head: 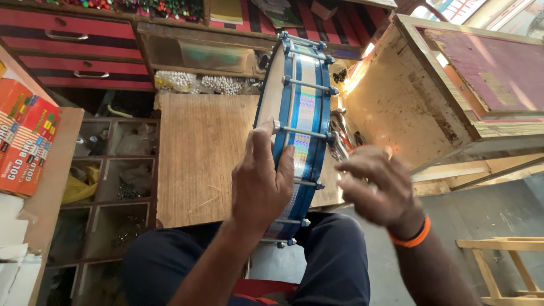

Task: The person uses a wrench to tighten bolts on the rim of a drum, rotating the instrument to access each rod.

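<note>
Your left hand [262, 184] is wrapped over the rim of the blue drum [300, 130], fingers curled on the pale drumhead side and thumb by a silver tension rod [300, 134]. The drum stands on edge between your knees, tilted toward one o'clock, its glittery band facing right. Your right hand [378, 190] hovers just beside the drum at three o'clock, fingers loosely spread, grasping nothing; it is blurred, and you wear an orange wristband [413, 235].

Containers: at nine o'clock a grid of open wooden compartments [113, 187] holds dim oddments, one with something yellow [79, 187]; the rest is too dark to tell. At eleven o'clock sit two red drawers [73, 51] with metal handles, shut. At twelve o'clock an open tray [198, 56] sits above bags of white beads [204, 84]. At two o'clock a large wooden box [419, 96] lies tipped, its hollow facing you.

Edges: the wooden board [198, 158] runs just behind your left hand. Grey floor [487, 209] opens at four o'clock, bounded by a small wooden frame [504, 266]. Orange cartons [25, 141] stack at the far left.
</note>
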